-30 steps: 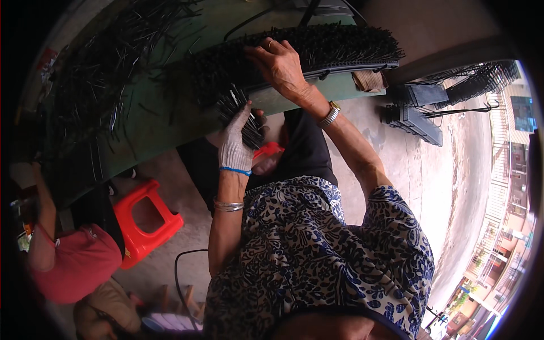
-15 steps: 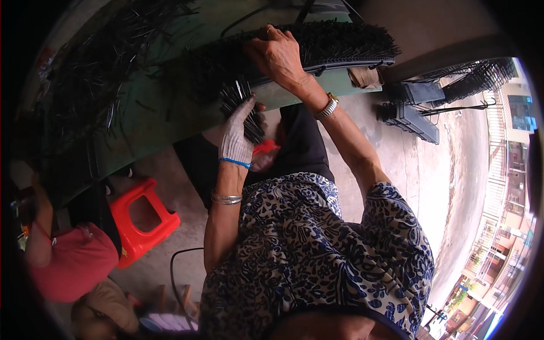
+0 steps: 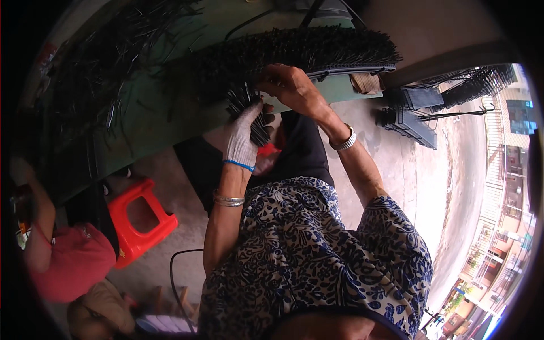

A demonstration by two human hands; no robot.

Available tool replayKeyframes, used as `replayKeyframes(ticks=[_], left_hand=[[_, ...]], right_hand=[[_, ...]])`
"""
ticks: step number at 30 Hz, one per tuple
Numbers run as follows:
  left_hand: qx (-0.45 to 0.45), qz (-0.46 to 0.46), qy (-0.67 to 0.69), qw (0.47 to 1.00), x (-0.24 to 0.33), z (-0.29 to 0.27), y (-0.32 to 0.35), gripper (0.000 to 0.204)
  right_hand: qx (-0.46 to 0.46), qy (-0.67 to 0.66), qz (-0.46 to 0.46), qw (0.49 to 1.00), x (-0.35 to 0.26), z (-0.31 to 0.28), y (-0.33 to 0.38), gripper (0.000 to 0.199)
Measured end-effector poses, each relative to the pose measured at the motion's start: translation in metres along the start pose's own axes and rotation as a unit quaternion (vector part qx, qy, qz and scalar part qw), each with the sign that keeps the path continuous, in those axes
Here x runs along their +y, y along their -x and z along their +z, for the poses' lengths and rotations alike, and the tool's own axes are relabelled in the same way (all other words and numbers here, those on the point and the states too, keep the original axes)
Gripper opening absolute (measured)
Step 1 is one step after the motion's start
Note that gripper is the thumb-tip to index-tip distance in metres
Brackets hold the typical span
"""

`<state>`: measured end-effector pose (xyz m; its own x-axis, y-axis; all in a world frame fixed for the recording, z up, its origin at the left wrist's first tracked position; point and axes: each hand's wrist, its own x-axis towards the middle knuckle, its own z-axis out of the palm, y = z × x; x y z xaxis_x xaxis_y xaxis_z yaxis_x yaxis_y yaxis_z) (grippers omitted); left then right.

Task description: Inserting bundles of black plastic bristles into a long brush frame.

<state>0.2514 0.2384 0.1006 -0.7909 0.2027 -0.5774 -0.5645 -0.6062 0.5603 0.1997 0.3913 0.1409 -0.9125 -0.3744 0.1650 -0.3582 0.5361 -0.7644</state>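
Note:
My left hand (image 3: 242,135), in a white knitted glove, is closed around a bundle of thin black strips (image 3: 260,134) just off the near edge of the table. The strips fan out above my thumb. My bare right hand (image 3: 299,93) is at the upper right of the bundle, its fingers bent together by the strip ends. Whatever may be between those fingertips is too small to make out. Just beyond my hands lies a long piece with dense black bristles (image 3: 345,46) along a dark rail, like a brush.
The green table (image 3: 187,122) carries a heap of loose black strips (image 3: 107,73) at left. A brown folded bundle (image 3: 367,83) sits at its right end. Dark metal parts (image 3: 416,124) stand at right. A red stool (image 3: 141,218) and a person in a pink top (image 3: 76,260) are at lower left.
My right hand has come back from the bristled piece toward me, down to the bundle in my left hand. My left hand has shifted slightly and still holds the strips.

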Motion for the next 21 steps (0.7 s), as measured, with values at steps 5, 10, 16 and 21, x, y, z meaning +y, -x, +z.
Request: replayKeyframes(ticks=[5,10,16,21], left_hand=[[0.020,0.002,0.071,0.997,0.001,0.008,-0.001,0.015],[0.000,0.002,0.053,0.999,-0.011,-0.006,-0.020,0.009],[-0.046,-0.006,0.026,0.999,-0.010,-0.004,-0.020,0.009],[-0.040,-0.007,0.020,0.999,-0.007,-0.002,-0.017,0.010]], right_hand=[[0.109,-0.044,0.039,0.992,-0.004,-0.006,-0.001,0.010],[0.322,0.126,-0.084,0.935,0.012,-0.005,-0.020,0.008],[0.299,0.173,-0.100,0.933,0.038,0.012,-0.030,0.009],[0.259,0.276,-0.113,0.919,0.027,0.007,-0.039,0.016]])
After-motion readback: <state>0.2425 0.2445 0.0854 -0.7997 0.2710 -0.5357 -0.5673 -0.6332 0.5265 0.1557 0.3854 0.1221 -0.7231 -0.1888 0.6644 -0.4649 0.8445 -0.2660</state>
